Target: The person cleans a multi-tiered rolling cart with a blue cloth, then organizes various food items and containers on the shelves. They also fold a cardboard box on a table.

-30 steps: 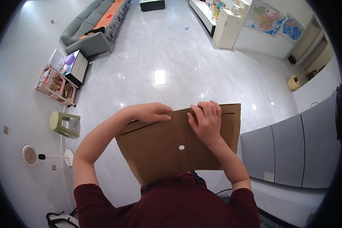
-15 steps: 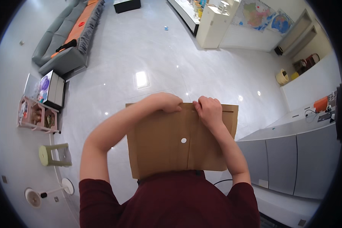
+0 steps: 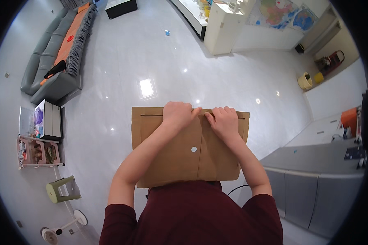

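Note:
A flat brown cardboard piece [image 3: 171,161] lies spread out in front of my torso, its near edge against my dark red shirt. It has a round hole [image 3: 194,149] near the middle, a crease running lengthwise and a narrow slit toward each far corner. My left hand [image 3: 178,114] is closed over the far edge, left of the crease, its thumb pointing right. Just right of the crease, my right hand [image 3: 223,121] also grips that edge with fingers curled over it. The cardboard's underside is hidden.
A grey sofa [image 3: 55,49] stands far left; nearer are a pink storage rack [image 3: 39,152], a green stool [image 3: 63,190] and a white fan [image 3: 50,236]. Grey cabinets [image 3: 300,194] line the right side. A white cabinet [image 3: 223,30] stands beyond the glossy floor.
My left elbow has come down and inward, and the left hand has turned on the far edge, uncovering the left slit. The room's furniture at left has shifted leftward in view.

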`<state>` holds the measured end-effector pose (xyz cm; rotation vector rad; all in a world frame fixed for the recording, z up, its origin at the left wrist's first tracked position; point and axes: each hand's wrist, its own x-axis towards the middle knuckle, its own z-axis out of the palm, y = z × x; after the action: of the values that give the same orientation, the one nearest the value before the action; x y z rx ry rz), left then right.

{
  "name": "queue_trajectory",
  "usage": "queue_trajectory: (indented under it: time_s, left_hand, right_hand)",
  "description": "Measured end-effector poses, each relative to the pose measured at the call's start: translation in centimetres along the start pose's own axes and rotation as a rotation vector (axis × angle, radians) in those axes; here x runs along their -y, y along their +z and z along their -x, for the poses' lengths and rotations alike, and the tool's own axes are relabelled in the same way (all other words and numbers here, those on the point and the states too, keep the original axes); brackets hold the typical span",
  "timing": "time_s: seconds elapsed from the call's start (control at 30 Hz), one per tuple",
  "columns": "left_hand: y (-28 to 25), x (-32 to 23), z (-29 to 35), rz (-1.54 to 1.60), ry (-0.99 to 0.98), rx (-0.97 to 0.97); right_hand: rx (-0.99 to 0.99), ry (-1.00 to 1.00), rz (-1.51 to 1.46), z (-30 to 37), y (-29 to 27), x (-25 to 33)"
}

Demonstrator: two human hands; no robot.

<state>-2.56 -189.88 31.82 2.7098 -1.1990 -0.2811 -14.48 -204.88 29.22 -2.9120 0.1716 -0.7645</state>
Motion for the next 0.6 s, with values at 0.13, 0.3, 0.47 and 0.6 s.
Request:
queue_trajectory:
  time_s: [0.13,0.3,0.47,0.6]
  left_hand:
    - [-1.2,0.8,-8.8,0.018,-0.082,0.053]
    - [-2.3,1.5,-16.7,0.050,-0.077,0.050]
    - [-2.0,4.6,-24.4,0.106,-0.106,0.103]
    - [-2.9,7.5,-30.4,0.083,-0.061,0.045]
  right_hand:
    - [0.047,0.033,-0.164,-7.1,2.8,-5.5]
    - [0.090,0.046,-0.235,-13.4,5.7,-11.7]
    - [0.087,-0.010,-0.360,-18.7,9.2,-15.0]
    - [0.066,0.017,-0.373,-24.6,12.6,-17.4]
